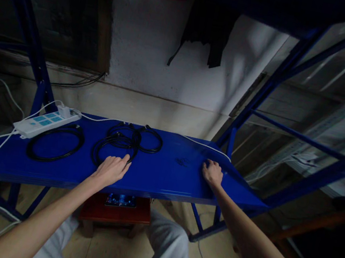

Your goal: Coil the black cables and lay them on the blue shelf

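Note:
My left hand (111, 170) is at the front of a coiled black cable (94, 151) on the blue shelf (163, 181). Its fingers are curled closed on the coil's near edge, with the thumb on top. Farther right, my right hand (213, 172) rests on the shelf top with its fingers bent inward; what they hold, if anything, is hidden. A little pile of thin dark bits (182, 162) lies to the left of that hand. Behind the left hand, another black cable coil (160, 144) overlaps the first one.
A white power strip (38, 124) with blue sockets sits at the shelf's left end, beside a separate black cable loop (29, 146). White cord (203, 144) runs along the back edge. Blue frame posts (267, 92) flank the shelf. Below stands a red-brown stool (140, 216) bearing a lit phone (120, 200).

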`<state>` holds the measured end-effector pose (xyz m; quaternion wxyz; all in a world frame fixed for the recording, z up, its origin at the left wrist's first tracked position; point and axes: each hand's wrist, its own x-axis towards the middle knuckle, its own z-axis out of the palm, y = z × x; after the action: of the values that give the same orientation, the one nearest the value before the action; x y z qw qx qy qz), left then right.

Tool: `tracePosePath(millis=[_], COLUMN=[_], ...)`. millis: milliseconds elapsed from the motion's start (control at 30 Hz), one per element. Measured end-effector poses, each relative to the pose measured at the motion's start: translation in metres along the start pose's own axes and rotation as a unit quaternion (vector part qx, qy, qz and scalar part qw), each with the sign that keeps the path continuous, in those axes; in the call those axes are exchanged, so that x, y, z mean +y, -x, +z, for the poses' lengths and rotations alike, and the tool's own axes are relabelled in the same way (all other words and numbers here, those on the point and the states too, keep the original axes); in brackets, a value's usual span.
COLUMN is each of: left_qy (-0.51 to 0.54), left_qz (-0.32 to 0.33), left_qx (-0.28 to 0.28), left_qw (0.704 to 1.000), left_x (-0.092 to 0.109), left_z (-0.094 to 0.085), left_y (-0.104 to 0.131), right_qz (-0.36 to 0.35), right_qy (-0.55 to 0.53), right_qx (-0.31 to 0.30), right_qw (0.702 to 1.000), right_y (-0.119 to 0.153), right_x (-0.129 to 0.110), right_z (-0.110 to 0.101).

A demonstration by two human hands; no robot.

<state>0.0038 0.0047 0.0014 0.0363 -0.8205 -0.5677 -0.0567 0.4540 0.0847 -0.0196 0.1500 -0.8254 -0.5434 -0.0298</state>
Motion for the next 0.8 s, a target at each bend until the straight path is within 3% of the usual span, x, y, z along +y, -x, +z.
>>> tracePosePath(millis=[100, 300, 433, 633, 800], left_qy=[-0.009, -0.031, -0.053, -0.068, -0.058], left_qz=[-0.028, -0.097, -0.122, -0.118, -0.076], left_qx=[0.014, 0.03, 0.095, 0.204, 0.266], left_qw=[0.999, 0.994, 0.987, 0.969, 0.959], left_x=[0.001, -0.006, -0.024, -0.052, -0.064], left_z=[-0.001, -0.005, -0.02, -0.049, -0.048], left_y=[0.001, 0.006, 0.005, -0.017, -0.047], right_qz=[-0.046, -0.055, -0.062, -0.061, -0.06], right_qy=[0.027, 0.055, 0.056, 0.058, 0.066], right_qx=[0.004, -0.001, 0.01, 0.011, 0.011], right_qw=[0.999, 0.997, 0.997, 0.996, 0.996], right_y=[0.005, 0.004, 0.001, -0.002, 0.0], right_x=[0.001, -0.003, 0.0, 0.003, 0.003], right_z=[0.004, 0.005, 0.009, 0.014, 0.012])
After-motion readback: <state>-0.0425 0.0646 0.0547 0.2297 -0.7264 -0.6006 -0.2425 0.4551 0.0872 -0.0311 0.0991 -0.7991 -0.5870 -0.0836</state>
